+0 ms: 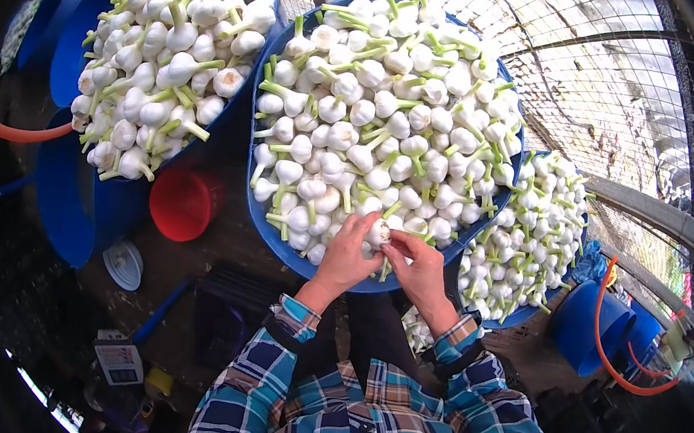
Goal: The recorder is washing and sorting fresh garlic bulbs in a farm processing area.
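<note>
A garlic bulb (378, 234) with a short green stem and brown marks at its root end is held over the near edge of a large blue tub (291, 264). My left hand (346, 253) grips the bulb from the left side. On the other side, the fingertips of my right hand (421, 267) touch its root end; whether they pinch a bit of skin or root is too small to tell. Heaped white garlic bulbs (358, 113) with cut green stems fill the tub in front of me.
More garlic is piled in a blue tub (262, 49) at left and another blue tub (517, 317) at right. A red bucket (180, 205) and a white lid (124, 264) are on the left floor. Wire mesh (567, 56) walls the back. Orange hose (600, 332) curves at far right.
</note>
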Demonstrator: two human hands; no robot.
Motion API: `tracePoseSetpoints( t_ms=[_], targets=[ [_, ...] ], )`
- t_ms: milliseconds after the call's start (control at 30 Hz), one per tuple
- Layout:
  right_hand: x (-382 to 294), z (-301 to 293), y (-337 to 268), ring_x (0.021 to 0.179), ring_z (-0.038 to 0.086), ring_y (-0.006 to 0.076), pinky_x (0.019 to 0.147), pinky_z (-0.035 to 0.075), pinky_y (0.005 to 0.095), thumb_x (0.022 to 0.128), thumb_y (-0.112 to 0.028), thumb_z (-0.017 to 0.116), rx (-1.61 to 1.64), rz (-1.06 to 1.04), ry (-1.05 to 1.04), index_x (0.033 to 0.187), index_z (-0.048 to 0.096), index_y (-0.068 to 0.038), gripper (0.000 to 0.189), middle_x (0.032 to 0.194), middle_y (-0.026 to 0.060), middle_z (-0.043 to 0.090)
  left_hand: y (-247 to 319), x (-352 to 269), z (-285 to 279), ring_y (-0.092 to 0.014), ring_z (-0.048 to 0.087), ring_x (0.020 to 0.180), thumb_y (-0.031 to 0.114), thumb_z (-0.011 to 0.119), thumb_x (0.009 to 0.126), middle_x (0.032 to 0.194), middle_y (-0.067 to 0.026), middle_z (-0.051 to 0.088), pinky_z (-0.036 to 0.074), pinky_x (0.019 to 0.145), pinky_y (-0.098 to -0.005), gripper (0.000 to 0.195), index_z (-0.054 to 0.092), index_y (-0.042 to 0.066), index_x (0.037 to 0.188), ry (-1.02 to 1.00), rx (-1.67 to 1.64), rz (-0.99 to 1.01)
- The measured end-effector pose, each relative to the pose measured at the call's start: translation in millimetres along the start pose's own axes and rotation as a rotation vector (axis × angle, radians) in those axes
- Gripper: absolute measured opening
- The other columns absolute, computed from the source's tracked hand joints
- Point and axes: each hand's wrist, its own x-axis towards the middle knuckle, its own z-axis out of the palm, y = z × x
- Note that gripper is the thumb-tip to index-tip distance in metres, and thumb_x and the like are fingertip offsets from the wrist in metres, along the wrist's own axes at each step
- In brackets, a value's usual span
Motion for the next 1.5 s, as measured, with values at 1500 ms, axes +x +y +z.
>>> tracePoseSetpoints(
  t_ms=[1500],
  targets=[
    [-2.9,-6.4,-19.5,0.060,0.063,0.0310,0.054,0.050,0.0354,0.079,-0.006,0.066,-0.459,-0.162,-0.023,0.079,0.063,-0.001,0.006,0.071,0.0159,0.063,21.0,-14.9,-2.9,-0.031,0.054,0.079,0.000,0.066,0.067,0.087,-0.0116,0.047,0.046,0.067,-0.0417,0.055,0.053,0.010,0.120,0.032,0.415,0.162]
  ],
)
